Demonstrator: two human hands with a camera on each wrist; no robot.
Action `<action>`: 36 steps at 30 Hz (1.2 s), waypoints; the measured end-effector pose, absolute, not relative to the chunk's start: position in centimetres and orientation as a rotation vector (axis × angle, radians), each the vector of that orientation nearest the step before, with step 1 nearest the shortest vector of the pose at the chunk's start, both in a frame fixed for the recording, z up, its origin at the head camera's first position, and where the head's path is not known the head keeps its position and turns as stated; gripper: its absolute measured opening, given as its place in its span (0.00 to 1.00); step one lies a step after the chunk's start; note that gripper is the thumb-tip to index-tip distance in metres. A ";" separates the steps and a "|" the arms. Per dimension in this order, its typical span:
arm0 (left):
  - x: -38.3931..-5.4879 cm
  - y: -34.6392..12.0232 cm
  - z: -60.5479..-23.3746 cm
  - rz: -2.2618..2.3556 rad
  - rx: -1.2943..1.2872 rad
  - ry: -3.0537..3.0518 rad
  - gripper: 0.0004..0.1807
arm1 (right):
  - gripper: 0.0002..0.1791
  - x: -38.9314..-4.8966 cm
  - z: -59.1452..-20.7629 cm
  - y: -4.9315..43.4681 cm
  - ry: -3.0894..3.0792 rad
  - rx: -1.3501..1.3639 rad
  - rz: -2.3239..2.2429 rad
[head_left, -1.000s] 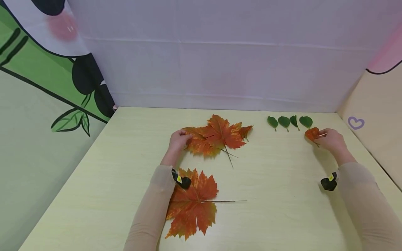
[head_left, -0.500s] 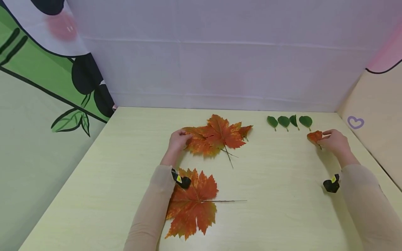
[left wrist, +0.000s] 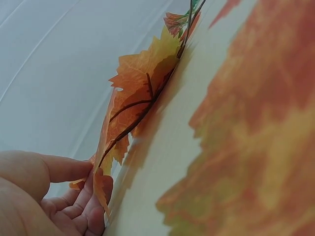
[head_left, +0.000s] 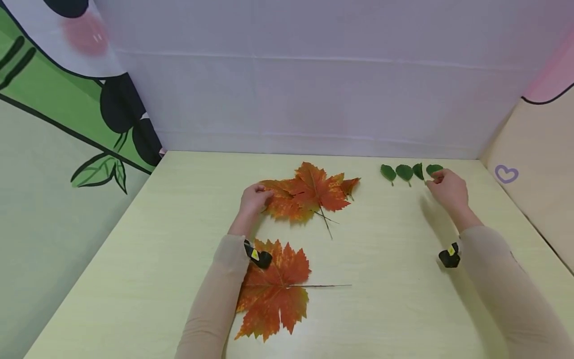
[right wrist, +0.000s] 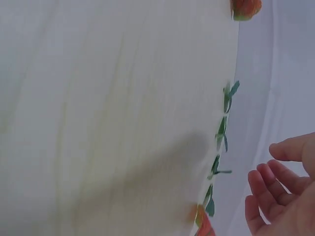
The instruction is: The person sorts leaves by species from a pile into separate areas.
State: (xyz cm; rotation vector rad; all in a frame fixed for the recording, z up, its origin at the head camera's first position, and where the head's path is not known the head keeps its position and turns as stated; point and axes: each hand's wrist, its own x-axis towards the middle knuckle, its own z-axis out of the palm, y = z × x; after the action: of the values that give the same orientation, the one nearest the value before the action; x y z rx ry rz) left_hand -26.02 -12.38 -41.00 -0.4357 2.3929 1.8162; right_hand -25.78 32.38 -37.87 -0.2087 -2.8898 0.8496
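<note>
At the back middle of the table, my left hand (head_left: 255, 200) pinches the left edge of an orange maple leaf (head_left: 287, 205). In the left wrist view, thumb and fingers grip that leaf's (left wrist: 135, 73) edge, its brown stem running away from the hand. Another maple leaf (head_left: 316, 187) overlaps it. My right hand (head_left: 450, 191) hovers at the row of small green leaves (head_left: 404, 172), partly covering the rightmost one. The right wrist view shows its loosely bent fingers holding nothing. A small orange leaf (right wrist: 204, 223) lies at the row's end there, hidden by the hand in the head view.
A large orange maple leaf (head_left: 278, 294) lies near the front, partly under the left forearm, its stem pointing right. A small reddish leaf (head_left: 350, 186) sits at the right of the back pile. A pale cloth backdrop (head_left: 287, 99) rises behind the table (head_left: 381, 279).
The right hand has let go of the small orange leaf and moved left and up toward the green leaves. The left hand has stayed on the maple leaf's edge.
</note>
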 end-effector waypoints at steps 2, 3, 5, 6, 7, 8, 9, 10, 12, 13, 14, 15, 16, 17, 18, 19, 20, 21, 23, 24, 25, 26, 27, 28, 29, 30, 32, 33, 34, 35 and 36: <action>-26.1 -12.3 -41.0 1.821 -0.442 2.391 0.16 | 0.22 -26.1 -37.7 30.7 -2.903 -0.171 0.877; -26.0 -12.3 -41.0 1.819 -0.442 2.392 0.16 | 0.22 -26.3 -37.7 29.9 -2.906 -0.151 0.877; -26.0 -12.3 -40.9 1.821 -0.441 2.388 0.17 | 0.21 -26.6 -37.7 28.5 -2.910 -0.128 0.885; -25.9 -12.3 -40.9 1.818 -0.443 2.390 0.17 | 0.21 -26.7 -37.7 27.9 -2.906 -0.110 0.893; -25.9 -12.3 -40.9 1.818 -0.445 2.390 0.17 | 0.22 -26.9 -37.8 27.3 -2.905 -0.101 0.903; -25.9 -12.3 -40.9 1.819 -0.448 2.388 0.17 | 0.23 -27.0 -37.8 26.8 -2.903 -0.092 0.905; -25.9 -12.3 -40.9 1.816 -0.450 2.390 0.17 | 0.23 -27.1 -37.9 26.2 -2.902 -0.083 0.912; -25.9 -12.3 -40.9 1.815 -0.453 2.391 0.17 | 0.24 -27.3 -38.0 25.7 -2.901 -0.079 0.930; -25.9 -12.3 -40.9 1.813 -0.454 2.394 0.17 | 0.26 -27.5 -38.1 24.7 -2.898 -0.075 0.964; -25.9 -12.3 -40.9 1.814 -0.451 2.393 0.17 | 0.27 -27.7 -38.1 24.2 -2.900 -0.076 0.981; -25.9 -12.3 -41.0 1.810 -0.447 2.396 0.18 | 0.28 -27.8 -38.2 23.7 -2.908 -0.075 0.987; -26.0 -12.3 -41.0 1.809 -0.443 2.398 0.18 | 0.29 -27.9 -38.3 23.2 -2.916 -0.077 0.999; -26.0 -12.3 -41.0 1.810 -0.442 2.398 0.18 | 0.30 -28.1 -38.4 22.7 -2.926 -0.082 1.015; -26.0 -12.2 -41.0 1.811 -0.441 2.398 0.18 | 0.31 -28.2 -38.5 22.2 -2.941 -0.079 1.024; -26.1 -12.2 -41.0 1.811 -0.440 2.400 0.18 | 0.32 -28.3 -38.6 21.7 -2.963 -0.077 1.023; -26.1 -12.2 -41.1 1.814 -0.442 2.400 0.18 | 0.33 -28.4 -38.7 21.3 -2.982 -0.079 1.011; -26.2 -12.2 -41.1 1.822 -0.445 2.398 0.17 | 0.34 -28.5 -38.7 20.9 -3.003 -0.079 0.991; -26.2 -12.2 -41.1 1.824 -0.445 2.399 0.17 | 0.35 -28.5 -38.7 20.5 -3.022 -0.089 0.983; -26.2 -12.2 -41.2 1.827 -0.450 2.398 0.16 | 0.36 -28.6 -38.8 19.7 -3.058 -0.115 0.945; -26.2 -12.2 -41.2 1.826 -0.449 2.398 0.16 | 0.35 -28.6 -38.8 19.3 -3.075 -0.137 0.928; -26.2 -12.3 -41.1 1.830 -0.449 2.398 0.16 | 0.33 -28.7 -38.9 18.9 -3.087 -0.158 0.909; -26.2 -12.3 -41.1 1.833 -0.447 2.397 0.16 | 0.32 -28.9 -38.9 18.6 -3.096 -0.180 0.896; -26.2 -12.3 -41.1 1.831 -0.442 2.398 0.16 | 0.31 -28.9 -39.0 18.3 -3.100 -0.202 0.889; -26.2 -12.3 -41.1 1.838 -0.440 2.395 0.16 | 0.30 -29.0 -39.2 18.1 -3.102 -0.219 0.880; -26.2 -12.3 -41.1 1.842 -0.436 2.394 0.16 | 0.30 -29.1 -39.2 17.8 -3.104 -0.234 0.878; -26.2 -12.3 -41.1 1.844 -0.433 2.395 0.16 | 0.30 -29.2 -39.4 17.6 -3.108 -0.244 0.875; -26.2 -12.4 -41.2 1.846 -0.431 2.393 0.16 | 0.28 -29.2 -39.5 17.3 -3.110 -0.254 0.882; -26.2 -12.4 -41.2 1.844 -0.431 2.393 0.16 | 0.27 -29.2 -39.6 17.2 -3.105 -0.254 0.896; -26.2 -12.4 -41.3 1.847 -0.437 2.389 0.16 | 0.26 -29.2 -39.6 17.1 -3.102 -0.250 0.911; -26.2 -12.4 -41.3 1.844 -0.441 2.389 0.16 | 0.25 -29.2 -39.6 17.0 -3.095 -0.245 0.923; -26.2 -12.4 -41.3 1.845 -0.445 2.386 0.16 | 0.24 -29.3 -39.6 17.0 -3.088 -0.238 0.934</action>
State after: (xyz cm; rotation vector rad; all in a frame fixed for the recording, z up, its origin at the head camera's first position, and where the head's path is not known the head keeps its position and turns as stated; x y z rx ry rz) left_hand -26.24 -12.39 -41.28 -0.4446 2.3863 1.8451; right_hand -29.25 16.96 -39.64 -0.2376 -3.0875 0.9337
